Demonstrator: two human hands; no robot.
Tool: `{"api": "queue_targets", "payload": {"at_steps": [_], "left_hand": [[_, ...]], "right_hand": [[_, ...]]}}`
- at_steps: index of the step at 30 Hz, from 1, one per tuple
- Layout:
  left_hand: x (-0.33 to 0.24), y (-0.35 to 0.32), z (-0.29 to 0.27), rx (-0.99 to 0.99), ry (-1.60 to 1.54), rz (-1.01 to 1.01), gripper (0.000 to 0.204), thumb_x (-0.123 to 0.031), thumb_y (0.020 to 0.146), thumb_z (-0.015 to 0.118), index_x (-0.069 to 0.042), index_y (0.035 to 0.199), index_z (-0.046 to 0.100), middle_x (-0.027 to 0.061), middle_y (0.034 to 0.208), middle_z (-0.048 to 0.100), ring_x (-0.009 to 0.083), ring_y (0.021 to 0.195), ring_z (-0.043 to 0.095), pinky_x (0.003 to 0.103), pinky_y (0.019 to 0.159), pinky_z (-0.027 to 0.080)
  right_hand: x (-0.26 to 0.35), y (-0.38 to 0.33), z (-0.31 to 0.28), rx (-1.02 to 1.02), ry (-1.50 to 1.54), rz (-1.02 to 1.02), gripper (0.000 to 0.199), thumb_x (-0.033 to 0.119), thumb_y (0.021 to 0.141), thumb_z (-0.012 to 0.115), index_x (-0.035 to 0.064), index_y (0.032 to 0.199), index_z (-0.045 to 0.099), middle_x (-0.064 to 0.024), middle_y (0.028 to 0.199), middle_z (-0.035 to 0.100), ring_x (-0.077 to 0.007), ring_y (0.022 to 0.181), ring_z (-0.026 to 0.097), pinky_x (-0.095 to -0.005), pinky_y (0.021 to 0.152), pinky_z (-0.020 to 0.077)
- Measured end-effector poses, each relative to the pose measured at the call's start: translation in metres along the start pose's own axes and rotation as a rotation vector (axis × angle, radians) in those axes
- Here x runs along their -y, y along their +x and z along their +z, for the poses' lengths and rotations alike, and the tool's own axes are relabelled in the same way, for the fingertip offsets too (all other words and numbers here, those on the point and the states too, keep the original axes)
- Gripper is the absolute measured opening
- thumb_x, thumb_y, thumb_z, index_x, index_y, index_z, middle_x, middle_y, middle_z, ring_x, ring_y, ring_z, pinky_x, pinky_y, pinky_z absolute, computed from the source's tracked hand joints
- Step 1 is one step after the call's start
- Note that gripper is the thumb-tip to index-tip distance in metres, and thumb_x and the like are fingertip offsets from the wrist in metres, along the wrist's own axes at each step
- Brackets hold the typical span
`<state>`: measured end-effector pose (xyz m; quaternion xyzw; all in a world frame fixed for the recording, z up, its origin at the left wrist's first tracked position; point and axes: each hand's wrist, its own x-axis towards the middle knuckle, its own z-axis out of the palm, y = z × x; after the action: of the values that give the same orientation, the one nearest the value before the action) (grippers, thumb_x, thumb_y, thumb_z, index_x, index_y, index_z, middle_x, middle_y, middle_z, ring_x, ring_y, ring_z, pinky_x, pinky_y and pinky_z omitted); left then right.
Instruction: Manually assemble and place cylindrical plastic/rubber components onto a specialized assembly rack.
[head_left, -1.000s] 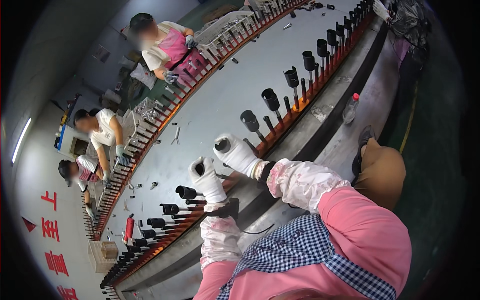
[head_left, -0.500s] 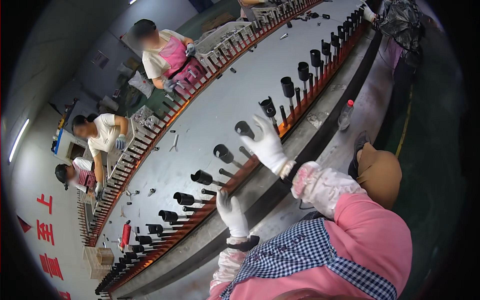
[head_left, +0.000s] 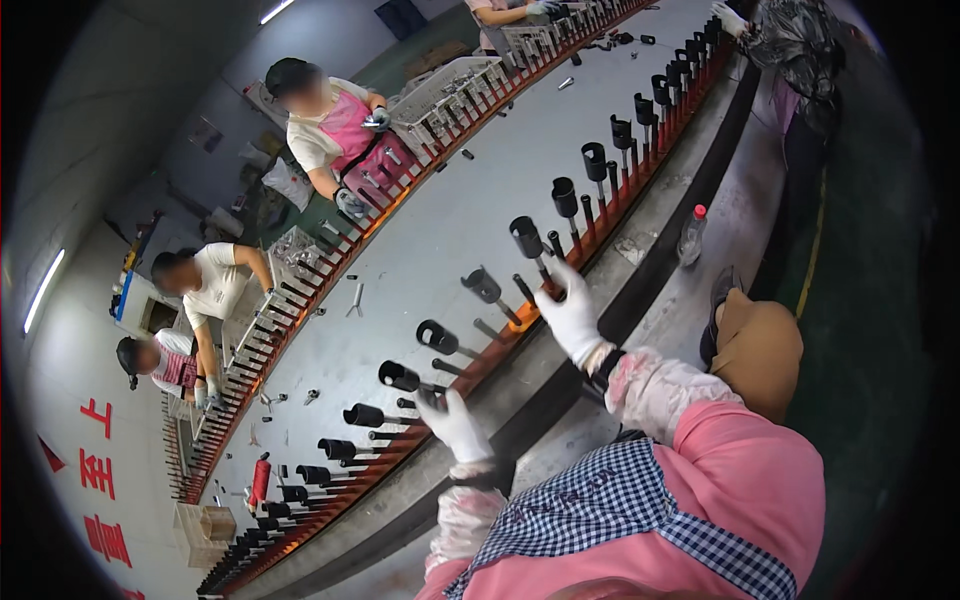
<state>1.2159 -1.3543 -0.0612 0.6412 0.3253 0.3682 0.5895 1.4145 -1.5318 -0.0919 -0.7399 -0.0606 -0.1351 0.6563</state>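
A row of black cut-away cups on thin stems stands along the near edge of the line, with slim dark rods between them. My right hand (head_left: 572, 318), in a white glove, is beside the stem below one black cup (head_left: 526, 237). Its thumb and fingers are apart; whether they touch the stem I cannot tell. A short black rod (head_left: 524, 290) stands just left of it. My left hand (head_left: 455, 428), also gloved in white, has its fingers apart below another black cup (head_left: 399, 376), close to the rods there. Nothing shows in either palm.
A grey tabletop (head_left: 400, 290) lies beyond the row, with loose small metal parts. Co-workers sit across it beside crates (head_left: 450, 88). A red cylinder-shaped tool (head_left: 260, 480) lies far left. A red-capped bottle (head_left: 692, 235) stands on the ledge at right.
My right hand has moved right and slightly down, and its fingers have drawn in toward a cup's stem. My left hand has shifted slightly left. The cups have moved along the row.
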Motion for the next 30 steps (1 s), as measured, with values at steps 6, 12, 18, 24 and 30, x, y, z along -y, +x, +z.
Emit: {"api": "queue_targets", "payload": {"at_steps": [6, 12, 18, 24, 30], "left_hand": [[-0.019, -0.034, 0.056, 0.290, -0.049, 0.001, 0.069, 0.003, 0.102, 0.062, 0.005, 0.163, 0.031, 0.0232, 0.165, 0.042, 0.0326, 0.154, 0.042, 0.044, 0.127, 0.033], [-0.077, 0.034, 0.152, 0.204, 0.055, 0.089, 0.077, -0.002, 0.097, 0.074, 0.002, 0.164, 0.035, 0.0148, 0.142, 0.058, 0.0210, 0.127, 0.057, 0.035, 0.113, 0.044], [-0.026, 0.057, 0.166, 0.012, -0.023, 0.177, 0.035, -0.003, 0.093, 0.082, -0.006, 0.123, 0.063, 0.0003, 0.103, 0.063, 0.0103, 0.089, 0.059, 0.026, 0.083, 0.052], [-0.024, 0.056, 0.174, -0.064, -0.003, 0.140, 0.038, -0.001, 0.093, 0.080, -0.005, 0.127, 0.063, 0.0008, 0.103, 0.065, 0.0113, 0.093, 0.060, 0.028, 0.086, 0.052], [0.006, 0.002, 0.172, -0.092, 0.087, -0.032, 0.045, 0.003, 0.097, 0.067, 0.003, 0.141, 0.054, 0.0107, 0.128, 0.065, 0.0201, 0.115, 0.061, 0.036, 0.106, 0.047]], "right_hand": [[0.075, 0.093, 0.028, 0.213, -0.013, -0.066, 0.046, 0.026, 0.087, 0.088, 0.0072, 0.125, 0.070, -0.0119, 0.112, 0.076, -0.0237, 0.102, 0.073, -0.0336, 0.093, 0.0571], [0.061, 0.082, 0.041, 0.278, 0.167, -0.112, 0.020, 0.022, 0.093, 0.083, 0.0090, 0.103, 0.072, -0.0088, 0.095, 0.078, -0.0220, 0.088, 0.076, -0.0334, 0.083, 0.0594], [0.052, 0.083, 0.043, 0.457, 0.155, -0.030, 0.025, 0.028, 0.093, 0.083, 0.0107, 0.107, 0.071, -0.0077, 0.100, 0.078, -0.0210, 0.092, 0.076, -0.0335, 0.085, 0.0596], [0.050, 0.088, 0.013, 0.511, 0.149, 0.032, 0.034, 0.026, 0.094, 0.080, 0.0093, 0.122, 0.069, -0.0130, 0.111, 0.076, -0.0301, 0.101, 0.075, -0.0374, 0.091, 0.0580], [-0.054, 0.057, -0.074, 0.588, 0.131, 0.289, 0.038, 0.019, 0.098, 0.073, 0.0044, 0.132, 0.069, -0.0164, 0.125, 0.075, -0.0280, 0.115, 0.073, -0.0365, 0.102, 0.0554]]}}
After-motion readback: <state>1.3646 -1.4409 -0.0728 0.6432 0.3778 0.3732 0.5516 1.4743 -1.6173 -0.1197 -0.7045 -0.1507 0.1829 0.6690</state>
